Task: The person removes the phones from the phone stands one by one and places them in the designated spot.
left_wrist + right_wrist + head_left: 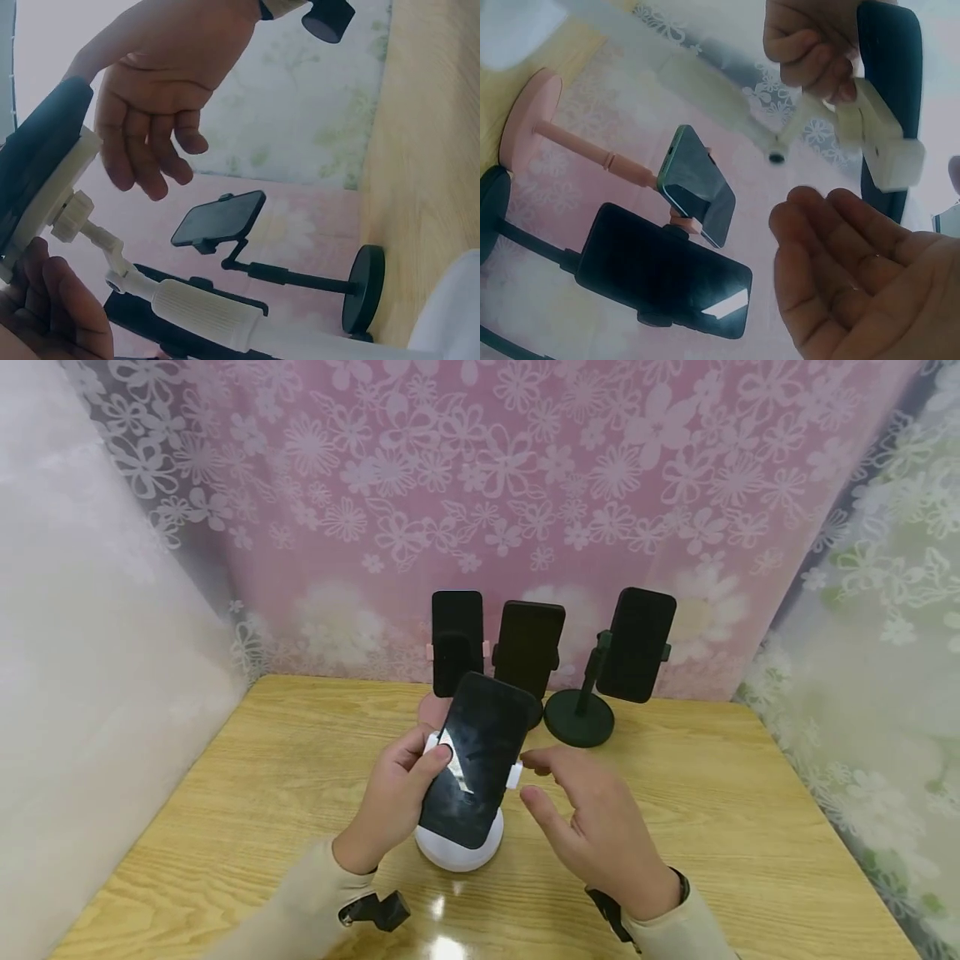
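Observation:
A black phone [483, 752] sits tilted in the clamp of a white phone stand [459, 858], above its round base. My left hand [390, 806] grips the phone and clamp at the left side, thumb over the screen's edge and fingers behind. In the left wrist view, the white holder's knob [73, 217] and jointed neck show behind the phone, over a ribbed post [206, 313]. My right hand [603, 827] is beside the clamp's right arm [513, 775], fingers loosely bent and thumb apart, holding nothing. The right wrist view shows its palm [900, 300] below the white holder [885, 142].
Behind stand three more phones on stands: one on a pink stand [432, 712], another dark phone [528, 643] in a black clamp, and one on a dark green stand [579, 718]. A flowered pink curtain [525, 485] hangs along the back edge of the wooden table [300, 760].

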Available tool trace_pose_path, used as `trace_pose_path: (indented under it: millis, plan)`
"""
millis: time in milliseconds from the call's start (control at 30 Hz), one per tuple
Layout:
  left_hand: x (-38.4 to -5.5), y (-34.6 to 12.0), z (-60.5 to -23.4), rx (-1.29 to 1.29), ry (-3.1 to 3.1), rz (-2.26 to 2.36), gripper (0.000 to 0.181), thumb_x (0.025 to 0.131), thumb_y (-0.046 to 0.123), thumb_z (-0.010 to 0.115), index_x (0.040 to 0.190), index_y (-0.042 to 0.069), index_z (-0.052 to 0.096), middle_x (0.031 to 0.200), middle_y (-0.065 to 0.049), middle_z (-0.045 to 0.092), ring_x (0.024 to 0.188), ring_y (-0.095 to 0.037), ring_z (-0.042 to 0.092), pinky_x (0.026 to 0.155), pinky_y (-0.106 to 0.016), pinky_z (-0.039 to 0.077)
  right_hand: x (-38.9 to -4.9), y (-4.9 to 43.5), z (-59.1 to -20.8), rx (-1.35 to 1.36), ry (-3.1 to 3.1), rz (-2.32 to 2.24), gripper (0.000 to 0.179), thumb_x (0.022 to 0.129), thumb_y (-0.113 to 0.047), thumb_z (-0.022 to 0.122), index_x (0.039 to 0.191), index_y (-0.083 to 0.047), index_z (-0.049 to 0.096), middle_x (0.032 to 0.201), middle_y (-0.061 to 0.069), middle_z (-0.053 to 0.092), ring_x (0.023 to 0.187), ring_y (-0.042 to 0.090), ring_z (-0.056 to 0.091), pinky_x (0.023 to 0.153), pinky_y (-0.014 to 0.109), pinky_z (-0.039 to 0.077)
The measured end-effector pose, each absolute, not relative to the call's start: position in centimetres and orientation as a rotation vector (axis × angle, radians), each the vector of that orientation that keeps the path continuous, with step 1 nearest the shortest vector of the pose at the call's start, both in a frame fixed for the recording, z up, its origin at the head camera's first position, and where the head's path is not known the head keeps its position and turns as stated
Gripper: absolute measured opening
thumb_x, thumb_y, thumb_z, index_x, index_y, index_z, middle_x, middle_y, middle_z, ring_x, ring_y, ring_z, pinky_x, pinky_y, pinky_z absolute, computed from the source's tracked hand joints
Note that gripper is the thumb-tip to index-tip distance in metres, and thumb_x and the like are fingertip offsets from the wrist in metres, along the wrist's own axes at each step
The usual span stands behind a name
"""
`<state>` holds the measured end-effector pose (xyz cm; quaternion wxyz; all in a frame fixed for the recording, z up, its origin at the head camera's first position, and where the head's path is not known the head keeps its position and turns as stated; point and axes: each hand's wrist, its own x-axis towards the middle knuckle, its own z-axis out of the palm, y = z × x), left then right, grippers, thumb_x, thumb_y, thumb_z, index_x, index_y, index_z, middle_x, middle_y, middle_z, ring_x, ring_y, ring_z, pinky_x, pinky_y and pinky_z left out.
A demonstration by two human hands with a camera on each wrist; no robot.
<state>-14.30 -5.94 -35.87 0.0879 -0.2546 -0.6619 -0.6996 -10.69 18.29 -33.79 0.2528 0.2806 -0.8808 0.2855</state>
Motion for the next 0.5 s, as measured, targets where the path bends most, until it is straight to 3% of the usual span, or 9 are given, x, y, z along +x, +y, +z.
trace_pose_path:
  millis: [167, 333, 400, 500]
  plan:
    - [-14.4, -5.6, -36.5, -0.849, -1.989, -2.094, 0.035, 0.107, 0.029, 0.060, 0.093, -0.003, 0.058, 0.081, 0.004, 0.057, 0.075, -0.008, 0.059, 0.066, -0.024, 0.053, -10.9, 17.9, -34.2, 0.775, -2.360, 0.787, 0.021, 0.101, -0.028, 0.065, 0.112, -0.012, 0.071, 0.103, -0.005, 0.071, 0.093, 0.011, 0.066, 0.081, 0.037, 0.058]
    - [-14.7, -6.2, -37.0, -0.944, -2.131, -1.876, 0.031, 0.109, 0.031, 0.056, 0.091, 0.006, 0.058, 0.071, 0.005, 0.041, 0.063, -0.008, 0.044, 0.057, -0.026, 0.041, -11.2, 17.7, -34.5, 0.765, -2.363, 0.757, 0.016, 0.099, -0.025, 0.067, 0.107, -0.013, 0.071, 0.097, -0.005, 0.069, 0.089, 0.011, 0.064, 0.077, 0.035, 0.058]
    - [-15.0, -6.6, -36.7, -0.980, -2.212, -1.757, 0.023, 0.109, 0.031, 0.055, 0.098, 0.011, 0.062, 0.074, 0.005, 0.044, 0.066, -0.011, 0.046, 0.059, -0.028, 0.042, -11.3, 17.7, -34.5, 0.760, -2.372, 0.752, 0.014, 0.098, -0.024, 0.066, 0.105, -0.013, 0.071, 0.095, -0.006, 0.068, 0.086, 0.010, 0.062, 0.075, 0.033, 0.057]
    - [-15.4, -7.1, -35.6, -1.020, -2.344, -1.539, 0.018, 0.108, 0.032, 0.057, 0.119, 0.019, 0.062, 0.090, 0.008, 0.059, 0.079, -0.010, 0.055, 0.069, -0.028, 0.050, -11.3, 17.7, -34.6, 0.746, -2.387, 0.759, 0.013, 0.098, -0.022, 0.066, 0.105, -0.013, 0.071, 0.093, -0.006, 0.066, 0.084, 0.008, 0.059, 0.073, 0.031, 0.056]
